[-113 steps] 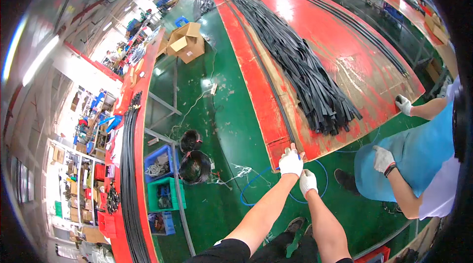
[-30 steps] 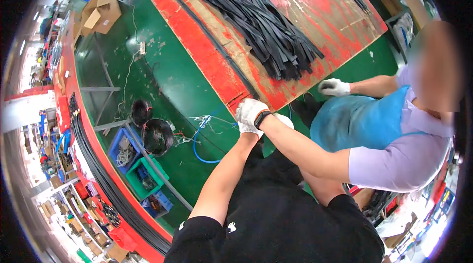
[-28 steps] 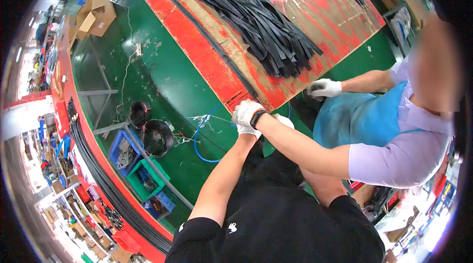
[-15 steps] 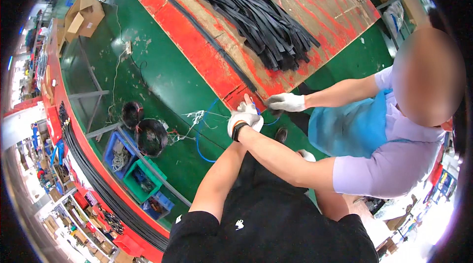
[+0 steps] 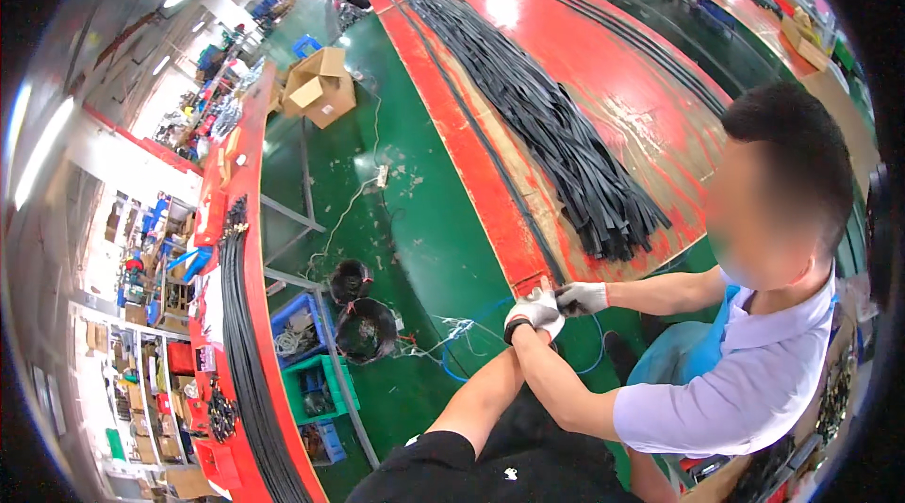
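My left forearm [image 5: 483, 401] reaches up to the near corner of the long red table [image 5: 462, 159]. Its hand meets a co-worker's white-gloved hand [image 5: 537, 311], which wears a black wristband. The two overlap, so my left fingers cannot be told apart. A bare fingertip shows at the table corner. The co-worker's other gloved hand [image 5: 580, 297] is at the same corner, near the ends of narrow black strips [image 5: 504, 168] along the table edge. A bit of bare arm, apparently my right [image 5: 649, 475], shows below the co-worker's sleeve; my right hand is hidden.
A large bundle of flat black strips [image 5: 556, 140] lies on the table. The co-worker [image 5: 745, 352] stands close at right. Blue hose [image 5: 450, 363] loops below the corner. Buckets [image 5: 366, 331], crates [image 5: 319, 388], a cardboard box [image 5: 320, 93] and a second table [image 5: 247, 173] are at left.
The view has tilted up, showing more of the table and room. The joined hands stay at the table corner. A white-gloved hand below the co-worker's forearm has gone from sight.
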`<state>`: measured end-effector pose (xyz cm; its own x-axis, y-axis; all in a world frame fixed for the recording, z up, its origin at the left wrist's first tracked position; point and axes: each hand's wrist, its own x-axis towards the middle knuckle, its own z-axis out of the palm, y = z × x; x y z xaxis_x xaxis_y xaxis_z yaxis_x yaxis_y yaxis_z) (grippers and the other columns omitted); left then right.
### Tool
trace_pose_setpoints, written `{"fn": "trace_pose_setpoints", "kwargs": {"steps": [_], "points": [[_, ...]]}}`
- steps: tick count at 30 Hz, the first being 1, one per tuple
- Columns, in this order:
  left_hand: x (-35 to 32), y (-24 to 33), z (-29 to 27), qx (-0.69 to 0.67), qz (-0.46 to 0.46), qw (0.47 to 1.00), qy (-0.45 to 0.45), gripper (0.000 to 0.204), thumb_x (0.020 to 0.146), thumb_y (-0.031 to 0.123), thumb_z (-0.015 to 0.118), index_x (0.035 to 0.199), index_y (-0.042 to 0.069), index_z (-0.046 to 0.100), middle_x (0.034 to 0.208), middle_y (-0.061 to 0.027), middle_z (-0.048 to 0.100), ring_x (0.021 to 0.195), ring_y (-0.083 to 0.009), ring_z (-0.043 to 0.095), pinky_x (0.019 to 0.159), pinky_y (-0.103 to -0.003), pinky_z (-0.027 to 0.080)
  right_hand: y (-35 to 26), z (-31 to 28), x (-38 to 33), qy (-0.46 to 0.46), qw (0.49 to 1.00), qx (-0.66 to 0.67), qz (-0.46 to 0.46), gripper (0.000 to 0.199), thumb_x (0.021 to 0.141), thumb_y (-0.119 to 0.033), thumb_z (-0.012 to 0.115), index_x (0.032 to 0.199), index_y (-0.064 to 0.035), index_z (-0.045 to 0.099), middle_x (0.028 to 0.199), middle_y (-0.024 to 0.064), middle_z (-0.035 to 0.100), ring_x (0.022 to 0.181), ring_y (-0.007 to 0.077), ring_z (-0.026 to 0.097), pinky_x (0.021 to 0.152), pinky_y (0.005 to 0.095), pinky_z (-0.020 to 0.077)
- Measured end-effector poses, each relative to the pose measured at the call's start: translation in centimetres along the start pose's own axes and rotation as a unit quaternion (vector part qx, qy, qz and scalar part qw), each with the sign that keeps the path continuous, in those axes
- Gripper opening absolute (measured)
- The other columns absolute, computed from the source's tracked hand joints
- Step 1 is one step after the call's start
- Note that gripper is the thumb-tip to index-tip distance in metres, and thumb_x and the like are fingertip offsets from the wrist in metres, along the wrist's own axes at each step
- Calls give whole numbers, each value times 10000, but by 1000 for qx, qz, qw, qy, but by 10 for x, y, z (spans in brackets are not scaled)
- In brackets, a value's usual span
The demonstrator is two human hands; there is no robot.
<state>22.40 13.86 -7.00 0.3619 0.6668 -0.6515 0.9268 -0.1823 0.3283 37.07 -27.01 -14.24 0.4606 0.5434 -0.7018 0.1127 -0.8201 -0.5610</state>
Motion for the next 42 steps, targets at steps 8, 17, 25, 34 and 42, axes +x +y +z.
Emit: {"fn": "trace_pose_setpoints", "kwargs": {"steps": [8, 17, 25, 34, 42], "points": [[25, -2, 54, -38, 14, 998, 44, 691, 1086, 520, 266, 1547, 41, 455, 1315, -227, 678, 1180, -411, 663, 1039, -485, 524, -60, 36, 33, 20, 992, 12, -126, 331, 1037, -310, 640, 1196, -37, 738, 1126, 201, 767, 1053, 347, 731, 924, 420, 549], [-50, 32, 52, 53, 90, 986, 128, 624, 1062, 544, 425, 1397, 63, 636, 1294, -206, 700, 1225, -433, 649, 1037, -521, 526, -132, 73, 59, 50, 994, 77, -53, 316, 1017, -326, 639, 1172, -59, 708, 1035, 228, 763, 991, 415, 737, 878, 472, 556], [12, -12, 119, 165, 149, 969, 110, 627, 985, 363, 615, 1516, 64, 468, 1399, -253, 543, 1296, -437, 517, 1074, -568, 425, -162, 106, 120, 56, 995, 21, -82, 333, 1014, -332, 635, 1221, -79, 697, 1115, 249, 748, 1054, 435, 717, 917, 501, 548], [-13, -50, 50, -150, 266, 919, 249, 624, 854, 221, 740, 1423, 24, 576, 1433, -260, 583, 1316, -464, 557, 1136, -526, 451, -220, 120, 173, 69, 993, 5, -99, 338, 1014, -338, 637, 1232, -86, 696, 1138, 250, 743, 1074, 435, 711, 931, 498, 545], [12, -128, 48, -369, 92, 878, 292, 246, 933, -13, 583, 1165, 12, 663, 1177, -130, 682, 1057, -239, 666, 986, -353, 520, -226, 143, 175, 68, 990, 21, -124, 343, 1015, -343, 638, 1243, -93, 695, 1159, 251, 739, 1092, 434, 706, 944, 495, 543]]}}
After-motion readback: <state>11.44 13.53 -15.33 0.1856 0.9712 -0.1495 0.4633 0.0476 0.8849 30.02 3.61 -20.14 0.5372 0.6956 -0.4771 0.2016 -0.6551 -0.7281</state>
